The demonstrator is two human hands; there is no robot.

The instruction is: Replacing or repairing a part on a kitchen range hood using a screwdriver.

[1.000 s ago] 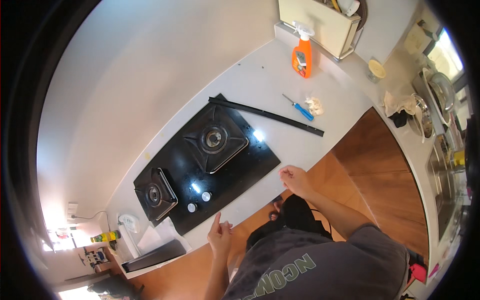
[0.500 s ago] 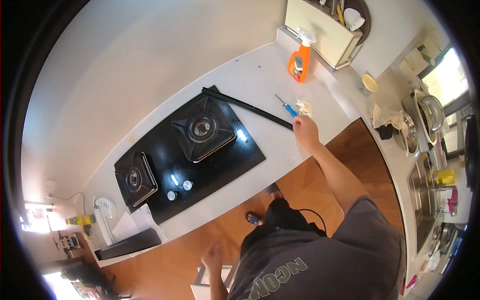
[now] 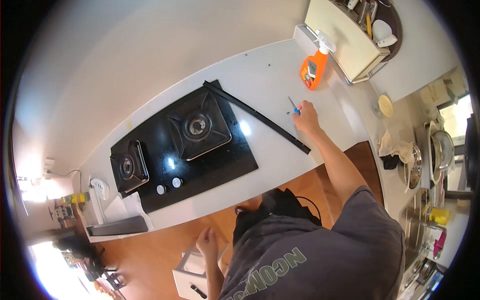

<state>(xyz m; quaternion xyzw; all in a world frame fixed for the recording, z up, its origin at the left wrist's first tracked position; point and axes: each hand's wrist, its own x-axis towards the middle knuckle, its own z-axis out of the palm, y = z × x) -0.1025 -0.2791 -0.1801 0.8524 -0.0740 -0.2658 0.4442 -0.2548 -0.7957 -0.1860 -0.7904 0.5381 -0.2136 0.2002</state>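
My right hand [image 3: 306, 118] is closed around the blue handle of a screwdriver [image 3: 292, 102], its metal shaft pointing up and left over the counter. Most of the handle is hidden by my fingers. A long, thin black metal strip [image 3: 257, 116] lies slantwise, its far end over the back corner of the black gas hob [image 3: 210, 172] and its near end on the white counter, just left of my right forearm. My left hand [image 3: 207, 242] hangs low above the floor, fingers loosely curled together, with nothing visible in it.
An orange spray bottle [image 3: 314, 67] stands at the back right beside a cream rack [image 3: 345, 40]. On the counter's left end lies a dark grey trough-shaped piece [image 3: 118, 226] with white paper [image 3: 131, 204]. A white drawer unit [image 3: 187, 280] stands below my left hand.
My right hand has let go of the black strip's near end, which now lies on the counter, and has taken hold of the screwdriver. The crumpled cream cloth beside it is now hidden.
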